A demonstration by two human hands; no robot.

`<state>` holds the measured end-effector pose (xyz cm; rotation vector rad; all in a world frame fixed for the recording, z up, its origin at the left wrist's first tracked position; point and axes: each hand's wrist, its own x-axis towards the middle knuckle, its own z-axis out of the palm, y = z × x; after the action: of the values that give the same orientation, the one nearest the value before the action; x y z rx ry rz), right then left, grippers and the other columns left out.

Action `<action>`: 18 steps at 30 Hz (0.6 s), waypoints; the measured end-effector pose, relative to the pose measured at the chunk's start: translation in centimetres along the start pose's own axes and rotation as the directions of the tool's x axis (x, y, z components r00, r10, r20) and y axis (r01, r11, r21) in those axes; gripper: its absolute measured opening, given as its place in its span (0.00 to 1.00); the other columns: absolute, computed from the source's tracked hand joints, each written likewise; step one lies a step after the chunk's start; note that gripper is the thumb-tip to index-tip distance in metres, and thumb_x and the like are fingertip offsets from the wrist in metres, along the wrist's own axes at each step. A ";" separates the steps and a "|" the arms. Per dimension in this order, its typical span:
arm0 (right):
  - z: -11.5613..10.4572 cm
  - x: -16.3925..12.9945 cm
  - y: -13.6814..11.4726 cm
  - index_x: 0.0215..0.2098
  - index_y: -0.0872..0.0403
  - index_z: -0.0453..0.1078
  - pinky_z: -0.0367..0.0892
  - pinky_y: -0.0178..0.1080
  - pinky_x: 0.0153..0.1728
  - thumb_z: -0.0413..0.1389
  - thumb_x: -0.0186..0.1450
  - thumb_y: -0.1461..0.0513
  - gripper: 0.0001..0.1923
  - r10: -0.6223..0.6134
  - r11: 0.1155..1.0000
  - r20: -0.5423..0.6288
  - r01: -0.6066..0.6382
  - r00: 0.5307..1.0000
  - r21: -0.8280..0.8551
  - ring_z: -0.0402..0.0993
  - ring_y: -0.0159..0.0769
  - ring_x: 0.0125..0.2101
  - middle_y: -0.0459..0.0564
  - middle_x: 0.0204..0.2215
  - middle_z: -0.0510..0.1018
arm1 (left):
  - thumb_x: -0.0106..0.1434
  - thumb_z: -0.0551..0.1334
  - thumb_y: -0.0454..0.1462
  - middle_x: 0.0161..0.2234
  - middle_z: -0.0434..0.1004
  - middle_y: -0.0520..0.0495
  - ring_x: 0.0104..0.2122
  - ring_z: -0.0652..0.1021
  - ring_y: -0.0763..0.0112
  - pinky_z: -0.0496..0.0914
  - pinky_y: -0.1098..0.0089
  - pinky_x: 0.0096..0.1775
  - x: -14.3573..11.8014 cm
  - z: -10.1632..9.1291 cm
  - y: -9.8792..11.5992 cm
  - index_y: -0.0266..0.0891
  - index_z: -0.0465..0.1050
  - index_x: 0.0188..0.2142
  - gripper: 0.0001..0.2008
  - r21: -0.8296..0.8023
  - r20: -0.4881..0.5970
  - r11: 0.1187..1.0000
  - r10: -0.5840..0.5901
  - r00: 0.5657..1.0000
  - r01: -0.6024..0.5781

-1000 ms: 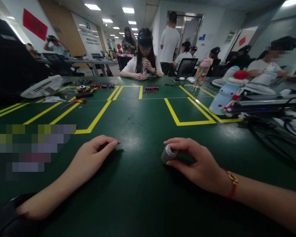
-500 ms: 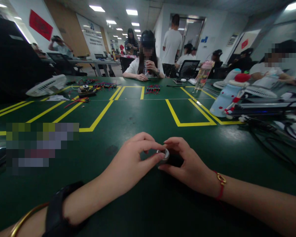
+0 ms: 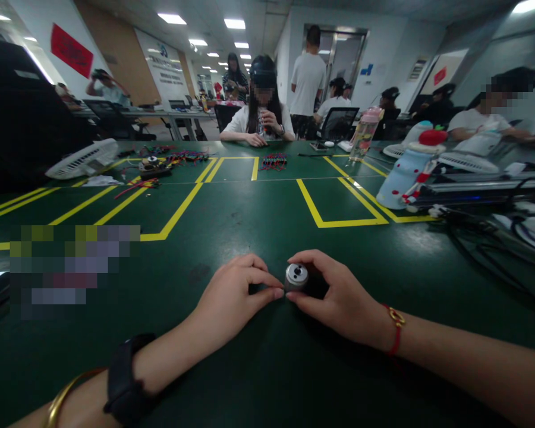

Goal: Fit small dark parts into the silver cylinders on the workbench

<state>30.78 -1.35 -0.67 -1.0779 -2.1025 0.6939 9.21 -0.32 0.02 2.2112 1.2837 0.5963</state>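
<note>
A small silver metal cylinder (image 3: 296, 278), perhaps a little motor, stands upright on the green tabletop, its round top face showing dark holes. Curled around its right side is my right hand (image 3: 336, 294), with the index finger behind it and the thumb at its front. My left hand (image 3: 238, 291) is just left of the cylinder, thumb and index finger pinched together low beside it. Anything between those fingertips is hidden or too small to make out.
Yellow tape lines (image 3: 354, 224) mark the dark green table. Bundles of coloured wires (image 3: 274, 160) lie farther back. On the right are a blue bottle (image 3: 396, 178) and black cables (image 3: 485, 249). A white fan (image 3: 84, 159) lies at left. A person (image 3: 263, 113) sits opposite.
My left fingers have come off the cylinder's top and moved down to its left, uncovering the top face. My right hand has stayed around it.
</note>
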 end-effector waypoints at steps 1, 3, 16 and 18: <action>0.0 0.0 -0.1 0.50 0.50 0.64 0.70 0.38 0.41 0.60 0.58 0.61 0.22 0.001 1.000 -0.007 -0.001 1.000 0.003 0.72 0.31 0.40 0.48 0.43 0.74 | 0.61 0.65 0.43 0.37 0.75 0.49 0.40 0.75 0.63 0.68 0.63 0.42 0.1 0.2 -0.1 0.50 0.82 0.34 0.06 0.017 0.000 1.000 0.009 1.000 -0.009; -0.1 0.2 -0.2 0.50 0.50 0.64 0.71 0.38 0.41 0.60 0.58 0.59 0.21 0.010 1.000 -0.032 -0.010 0.999 0.007 0.73 0.32 0.40 0.48 0.43 0.74 | 0.61 0.65 0.43 0.37 0.76 0.49 0.40 0.75 0.63 0.68 0.63 0.42 0.2 0.3 -0.1 0.51 0.82 0.36 0.07 0.010 -0.003 1.000 0.012 1.000 -0.012; -15.7 -2.6 11.5 0.50 0.57 0.67 0.67 0.42 0.37 0.60 0.56 0.52 0.27 0.293 0.676 -0.595 -0.602 0.749 -0.424 0.72 0.39 0.35 0.57 0.41 0.75 | 0.62 0.57 0.55 0.35 0.79 0.48 0.34 0.76 0.62 0.68 0.67 0.34 -3.3 -6.4 -5.0 0.44 0.77 0.45 0.23 -0.173 -0.242 0.868 -0.496 0.834 0.466; -16.9 -3.3 12.7 0.50 0.60 0.67 0.66 0.44 0.39 0.59 0.56 0.53 0.28 0.286 0.641 -0.613 -0.622 0.737 -0.449 0.72 0.44 0.37 0.62 0.42 0.75 | 0.61 0.58 0.55 0.35 0.79 0.49 0.33 0.76 0.64 0.68 0.69 0.33 -3.4 -6.3 -5.5 0.44 0.77 0.46 0.23 -0.190 -0.267 0.870 -0.492 0.829 0.455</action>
<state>51.16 5.07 0.15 -1.9983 -1.5974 -0.1462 0.25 0.35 1.02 1.6436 1.8294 0.8096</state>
